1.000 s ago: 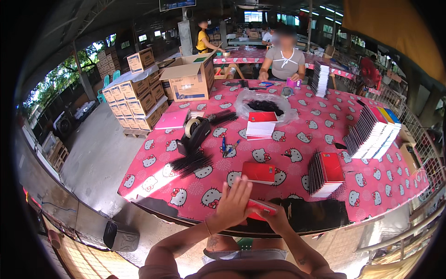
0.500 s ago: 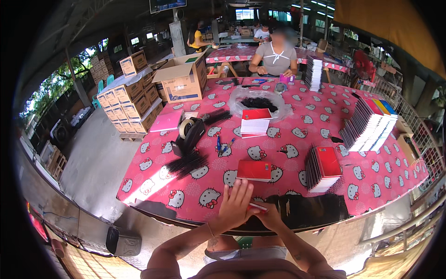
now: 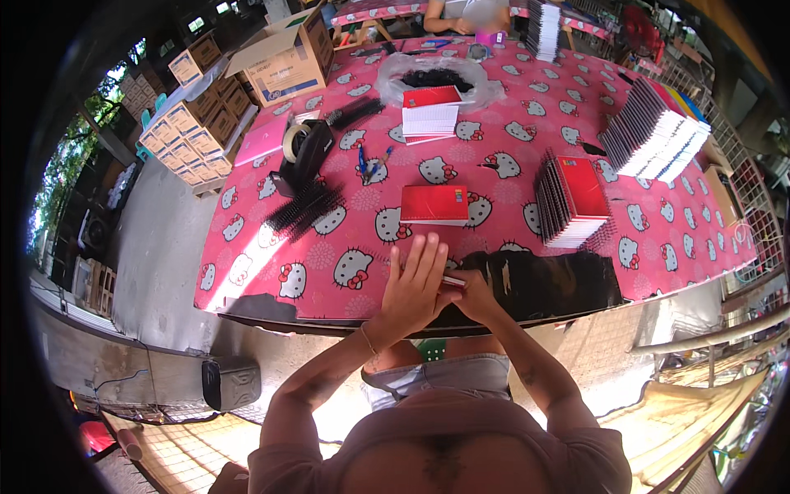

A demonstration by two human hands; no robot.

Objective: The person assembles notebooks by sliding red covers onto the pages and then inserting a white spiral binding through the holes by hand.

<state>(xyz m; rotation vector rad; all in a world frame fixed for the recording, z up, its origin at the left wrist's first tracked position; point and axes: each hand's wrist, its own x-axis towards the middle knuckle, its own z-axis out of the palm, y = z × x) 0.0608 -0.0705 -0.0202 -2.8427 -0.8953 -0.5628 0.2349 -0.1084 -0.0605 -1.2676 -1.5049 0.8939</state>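
Note:
At the table's near edge my right hand (image 3: 476,298) is closed on a small red-and-white notebook (image 3: 453,281), seen almost edge-on and mostly hidden by my hands. My left hand (image 3: 416,278) lies flat against its left side, fingers stretched out. Just beyond them rests a red notebook (image 3: 434,203). More red notebooks (image 3: 583,188) with black coil bindings are stacked to the right. Farther back, white-paged red notebooks (image 3: 430,119) lean against a clear plastic bag (image 3: 487,89) of black coils.
On the pink cat-print tablecloth (image 3: 510,136) sit a black tape dispenser (image 3: 306,158), loose black coils (image 3: 306,207), blue-handled pliers (image 3: 372,165) and a pink notebook (image 3: 262,140). Tall notebook stacks (image 3: 658,132) stand right, cartons (image 3: 193,136) left. Another person's arms (image 3: 461,20) show across the table.
The view has tilted downward, so the table sits higher in the picture. My hands keep nearly the same hold, left palm flat and right hand gripping the notebook.

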